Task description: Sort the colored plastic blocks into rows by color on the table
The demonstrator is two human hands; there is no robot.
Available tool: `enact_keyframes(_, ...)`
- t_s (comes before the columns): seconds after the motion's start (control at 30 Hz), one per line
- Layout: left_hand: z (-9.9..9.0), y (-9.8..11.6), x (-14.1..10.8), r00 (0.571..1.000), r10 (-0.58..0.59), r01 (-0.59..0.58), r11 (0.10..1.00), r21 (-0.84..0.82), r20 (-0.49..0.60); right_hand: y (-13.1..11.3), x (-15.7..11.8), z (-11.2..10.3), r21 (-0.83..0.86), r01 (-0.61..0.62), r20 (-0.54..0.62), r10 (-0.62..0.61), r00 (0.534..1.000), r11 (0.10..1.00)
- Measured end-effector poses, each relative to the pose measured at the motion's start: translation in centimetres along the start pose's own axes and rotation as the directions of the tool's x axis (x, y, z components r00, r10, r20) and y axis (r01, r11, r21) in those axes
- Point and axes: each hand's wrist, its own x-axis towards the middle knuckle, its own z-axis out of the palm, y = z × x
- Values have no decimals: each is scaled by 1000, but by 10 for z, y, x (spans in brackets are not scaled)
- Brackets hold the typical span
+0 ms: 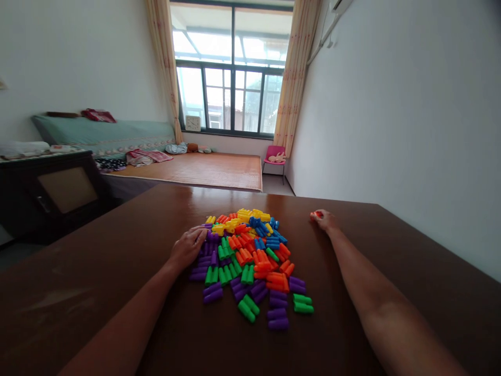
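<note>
Purple piece [278, 324]: lying nearer than either grip. Right hand [325, 221]: pinching orange piece [314, 215] at table [117, 245]. Left hand [189, 244]: touching multicoloured pile [243, 256] beside it, grip width unclear.

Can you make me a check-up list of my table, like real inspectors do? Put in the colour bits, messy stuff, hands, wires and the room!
Surface: brown table, shiny, with pale reflections.
Pieces: a loose heap of small plastic pieces; yellow and blue towards the far side, orange, green and purple nearer.
Clutter: crumpled cloths on the bed, beyond the table.
Hands: left hand at the heap's left edge, by purple pieces, its grip unclear; right hand grips something orange, right of the heap.
Cables: nothing seen on the table.
Surroundings: window, dark cabinet, pink chair.
</note>
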Motion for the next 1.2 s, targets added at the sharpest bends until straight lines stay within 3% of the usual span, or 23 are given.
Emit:
enact_keyframes(0.17,-4,9,-3,1000,-1,1,1000,2,15,-3,-3,4,-10,-27,-157,25,987,1000)
enact_keyframes(0.27,-4,12,-3,1000,-24,24,1000,7,15,-24,-14,-1,37,43,-249,-32,968,998)
enact_keyframes(0.33,-4,13,-4,1000,-26,26,1000,9,13,-51,-27,-7,85,129,-159,-114,981,988)
enact_keyframes(0.4,-4,14,-4,1000,-28,28,1000,9,9,-82,-46,-14,190,164,70,-180,981,968)
enact_keyframes(0.43,-4,15,-5,1000,-29,29,1000,4,6,-96,-58,-18,241,139,215,-192,958,960)
enact_keyframes(0.5,-5,17,-6,1000,-31,31,999,-11,-2,-118,-84,-25,283,57,475,-192,859,957)
enact_keyframes(0.53,-5,19,-6,999,-33,33,999,-17,-3,-125,-98,-28,276,35,552,-188,812,961)
enact_keyframes(0.6,-5,22,-7,999,-36,36,999,-15,1,-135,-125,-30,247,83,582,-216,784,965)
enact_keyframes(0.73,-5,26,-7,999,-53,54,998,-12,2,-159,-165,-23,184,359,402,-403,822,915)
enact_keyframes(0.87,-5,29,-8,998,-62,61,996,-72,-15,-185,-179,-23,238,393,371,-457,808,888)
enact_keyframes(0.93,-4,29,-9,998,-53,49,994,-97,-32,-187,-180,-36,244,358,354,-427,832,901)
enact_keyframes(1.03,-4,31,-12,998,-53,47,991,-126,-43,-169,-185,-69,150,172,450,-222,865,974)
enact_keyframes(1.13,-6,36,-15,998,-59,53,989,-135,-36,-143,-199,-99,-10,-49,644,44,764,999)
enact_keyframes(1.2,-7,40,-17,997,-69,65,989,-136,-29,-134,-211,-107,-38,-116,717,108,689,993)
